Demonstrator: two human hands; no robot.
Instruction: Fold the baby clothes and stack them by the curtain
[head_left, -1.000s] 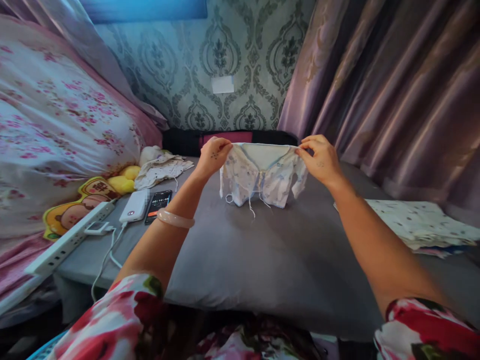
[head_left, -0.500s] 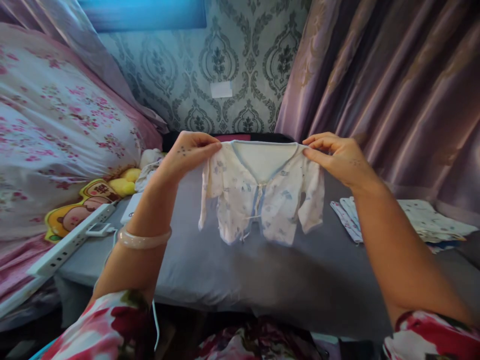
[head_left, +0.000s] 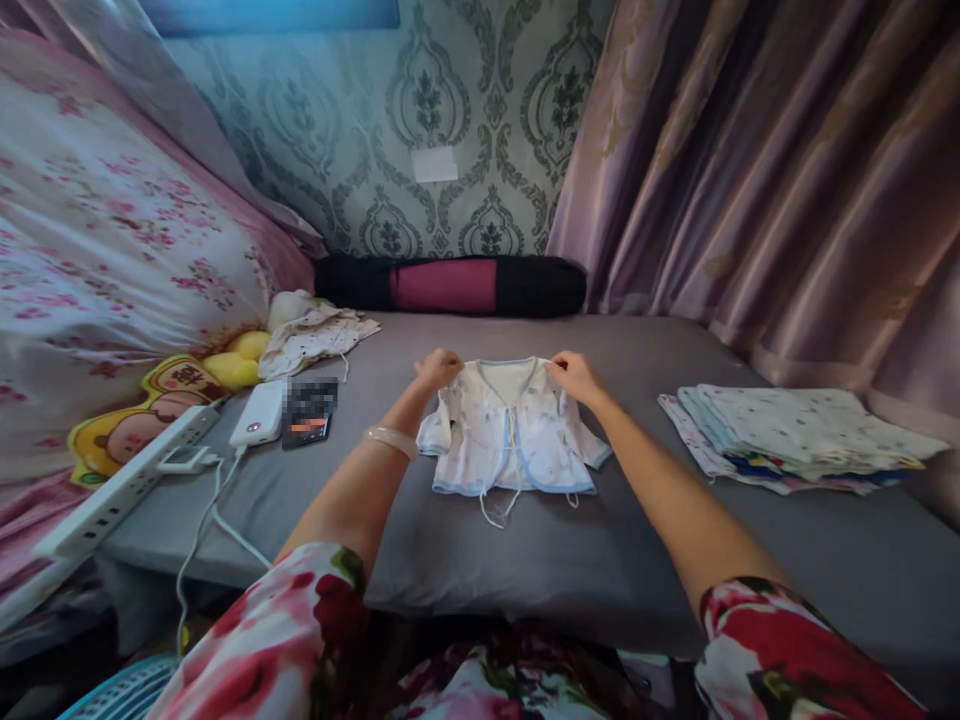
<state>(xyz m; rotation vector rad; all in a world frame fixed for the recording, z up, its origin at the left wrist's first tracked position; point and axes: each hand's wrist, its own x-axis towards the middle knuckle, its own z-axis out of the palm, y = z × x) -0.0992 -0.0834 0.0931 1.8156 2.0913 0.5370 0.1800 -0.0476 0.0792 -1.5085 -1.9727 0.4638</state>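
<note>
A small white baby shirt (head_left: 487,440) with blue trim and a faint print lies spread on the grey sheet (head_left: 570,560). Its neckline faces away from me, and the thin ties trail over the lower hem. At the left shoulder, my left hand (head_left: 440,370) pinches the cloth; a pale bangle circles that wrist. My right hand (head_left: 574,375) is closed on the opposite shoulder. Both sleeves fold down at the sides of the shirt.
Folded baby clothes (head_left: 802,430) are stacked at the right. Leftward are a crumpled garment (head_left: 315,338), a phone (head_left: 309,415), a white power bank (head_left: 259,412), a power strip (head_left: 127,490) and cables. A black and red bolster (head_left: 450,285) lies along the wall.
The baby shirt, held up in the air before, has come down onto the sheet. Both hands have lowered with it, still at the shoulders.
</note>
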